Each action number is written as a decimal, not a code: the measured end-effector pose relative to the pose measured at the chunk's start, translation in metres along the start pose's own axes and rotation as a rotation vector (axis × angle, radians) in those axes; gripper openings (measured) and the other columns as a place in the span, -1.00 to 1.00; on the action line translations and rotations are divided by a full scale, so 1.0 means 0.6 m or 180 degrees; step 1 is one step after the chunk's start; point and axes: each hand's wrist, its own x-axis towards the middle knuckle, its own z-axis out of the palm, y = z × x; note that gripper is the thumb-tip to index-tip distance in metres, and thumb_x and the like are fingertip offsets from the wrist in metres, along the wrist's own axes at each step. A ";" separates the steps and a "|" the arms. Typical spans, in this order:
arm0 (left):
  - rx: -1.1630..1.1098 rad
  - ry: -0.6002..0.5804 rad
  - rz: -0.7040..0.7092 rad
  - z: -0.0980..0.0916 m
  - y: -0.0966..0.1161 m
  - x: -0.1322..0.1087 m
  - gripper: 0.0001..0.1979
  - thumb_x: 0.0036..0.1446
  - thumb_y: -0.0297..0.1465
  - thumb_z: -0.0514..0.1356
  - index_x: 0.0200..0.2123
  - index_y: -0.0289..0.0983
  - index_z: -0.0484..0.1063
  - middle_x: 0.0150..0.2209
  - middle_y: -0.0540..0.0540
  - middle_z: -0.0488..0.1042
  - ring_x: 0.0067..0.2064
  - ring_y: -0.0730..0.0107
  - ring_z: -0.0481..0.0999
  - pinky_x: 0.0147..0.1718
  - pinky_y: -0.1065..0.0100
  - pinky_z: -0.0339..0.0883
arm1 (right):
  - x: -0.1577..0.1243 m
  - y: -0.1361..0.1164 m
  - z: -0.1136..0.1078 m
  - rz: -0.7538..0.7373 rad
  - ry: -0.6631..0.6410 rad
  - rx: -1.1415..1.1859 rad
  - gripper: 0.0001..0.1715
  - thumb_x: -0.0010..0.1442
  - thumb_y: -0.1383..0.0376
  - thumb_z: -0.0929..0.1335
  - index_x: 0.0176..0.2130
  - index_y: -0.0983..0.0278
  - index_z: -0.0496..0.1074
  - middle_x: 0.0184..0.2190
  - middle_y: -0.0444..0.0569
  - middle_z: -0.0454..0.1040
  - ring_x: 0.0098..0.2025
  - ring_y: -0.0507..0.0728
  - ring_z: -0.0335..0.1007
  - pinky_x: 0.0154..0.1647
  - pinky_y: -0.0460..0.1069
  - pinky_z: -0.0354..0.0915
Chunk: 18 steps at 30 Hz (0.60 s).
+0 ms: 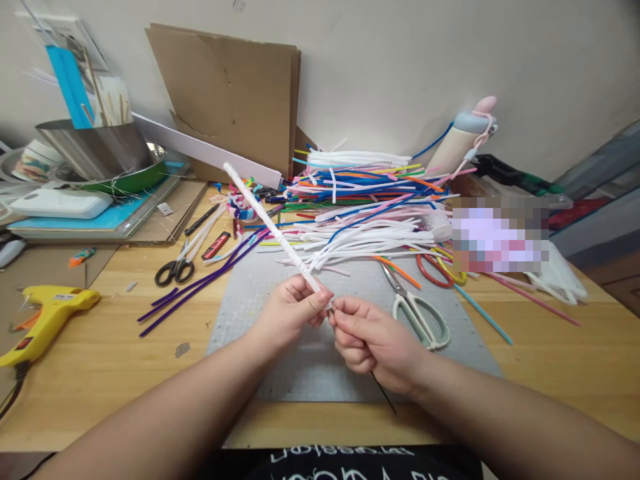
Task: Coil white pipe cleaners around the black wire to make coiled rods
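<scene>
My left hand (293,307) is closed around the lower end of a long white pipe cleaner (267,220), which slants up and to the left above the table. Right beside it, my right hand (367,340) is pinched at the same end, and a thin dark wire (383,393) runs down out of its palm towards me. Both hands hover over a grey cutting mat (260,287). Just beyond them lies a large heap of coloured pipe cleaners (360,207).
White-handled scissors (417,313) lie on the mat right of my hands; black-handled scissors (175,267) and purple pipe cleaners (200,283) lie to the left. A yellow glue gun (45,313) rests at the far left. Cardboard (230,93) leans on the wall; a steel pot (97,147) stands back left.
</scene>
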 end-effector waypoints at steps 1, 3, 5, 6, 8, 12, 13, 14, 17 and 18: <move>0.0108 0.0004 0.0032 -0.001 0.000 0.001 -0.73 -0.10 -0.25 0.33 -0.47 -0.32 0.38 -0.64 0.06 0.37 -0.61 0.56 0.28 -0.58 0.47 0.12 | 0.001 0.002 0.000 -0.0115 0.0124 -0.0138 -0.77 0.16 0.18 0.33 -0.37 0.26 0.22 -0.70 -0.34 0.03 -0.70 -0.16 -0.27 -0.74 -0.25 -0.27; 0.0258 0.0161 0.0060 -0.003 0.000 0.004 -0.74 -0.12 -0.27 0.34 -0.48 -0.34 0.41 -0.60 0.05 0.38 -0.57 0.57 0.29 -0.54 0.47 0.13 | 0.004 0.007 -0.002 -0.0342 0.0395 -0.0461 -0.77 0.14 0.17 0.34 -0.38 0.26 0.23 -0.71 -0.32 0.11 -0.72 -0.15 -0.19 -0.75 -0.25 -0.21; 0.0286 0.0361 -0.0036 -0.005 -0.002 0.005 -0.75 -0.15 -0.30 0.36 -0.47 -0.34 0.43 -0.58 0.05 0.39 -0.55 0.59 0.28 -0.51 0.48 0.12 | 0.007 0.010 -0.003 -0.0454 0.0592 -0.0729 -0.76 0.12 0.17 0.35 -0.38 0.25 0.23 -0.73 -0.32 0.16 -0.74 -0.14 -0.14 -0.77 -0.24 -0.17; 0.0282 0.0397 -0.0144 -0.007 -0.003 0.006 -0.76 -0.16 -0.30 0.36 -0.48 -0.35 0.44 -0.58 0.06 0.38 -0.55 0.60 0.27 -0.51 0.48 0.11 | 0.008 0.011 -0.004 -0.0476 0.0657 -0.0851 -0.76 0.12 0.17 0.35 -0.38 0.25 0.24 -0.74 -0.32 0.17 -0.76 -0.14 -0.13 -0.78 -0.23 -0.15; 0.0259 0.0342 -0.0381 -0.011 -0.005 0.007 -0.77 -0.14 -0.31 0.36 -0.53 -0.35 0.44 -0.61 0.06 0.36 -0.57 0.60 0.23 -0.53 0.47 0.08 | 0.008 0.011 -0.005 -0.0538 0.0754 -0.1110 -0.77 0.13 0.16 0.34 -0.39 0.25 0.25 -0.75 -0.32 0.18 -0.77 -0.14 -0.10 -0.79 -0.22 -0.13; 0.0235 0.0211 -0.0485 -0.020 -0.006 0.007 -0.78 -0.09 -0.31 0.34 -0.59 -0.34 0.45 -0.62 0.04 0.38 -0.56 0.59 0.25 -0.51 0.46 0.08 | 0.005 0.009 -0.006 -0.0710 0.0802 -0.1454 -0.78 0.14 0.18 0.32 -0.41 0.26 0.26 -0.75 -0.32 0.17 -0.78 -0.15 -0.07 -0.78 -0.22 -0.10; 0.0214 0.0215 -0.0469 -0.021 -0.006 0.006 -0.79 -0.10 -0.32 0.34 -0.58 -0.34 0.47 -0.61 0.03 0.39 -0.55 0.59 0.26 -0.49 0.46 0.10 | 0.005 0.009 -0.006 -0.0727 0.0791 -0.1449 -0.78 0.14 0.18 0.32 -0.41 0.26 0.25 -0.75 -0.33 0.16 -0.77 -0.15 -0.08 -0.78 -0.22 -0.10; 0.0179 0.0229 -0.0459 -0.021 -0.005 0.006 -0.81 -0.10 -0.31 0.35 -0.57 -0.33 0.49 -0.60 0.03 0.41 -0.54 0.58 0.28 -0.48 0.46 0.11 | 0.004 0.009 -0.005 -0.0732 0.0777 -0.1414 -0.77 0.15 0.17 0.32 -0.41 0.26 0.24 -0.75 -0.33 0.15 -0.77 -0.15 -0.09 -0.78 -0.22 -0.10; 0.0016 0.0271 -0.0444 -0.018 -0.001 0.005 -0.82 -0.14 -0.31 0.36 -0.52 -0.32 0.53 -0.58 0.01 0.44 -0.50 0.56 0.32 -0.44 0.45 0.14 | 0.002 0.009 -0.002 -0.0689 0.0710 -0.1198 -0.75 0.13 0.16 0.33 -0.41 0.26 0.23 -0.75 -0.34 0.12 -0.76 -0.15 -0.12 -0.78 -0.23 -0.13; -0.0041 0.0292 -0.0446 -0.017 0.001 0.005 -0.83 -0.16 -0.32 0.37 -0.52 -0.32 0.54 -0.58 0.01 0.45 -0.50 0.55 0.33 -0.43 0.46 0.14 | 0.001 0.009 -0.001 -0.0670 0.0684 -0.1113 -0.75 0.13 0.15 0.33 -0.41 0.26 0.22 -0.75 -0.35 0.10 -0.76 -0.15 -0.13 -0.78 -0.23 -0.14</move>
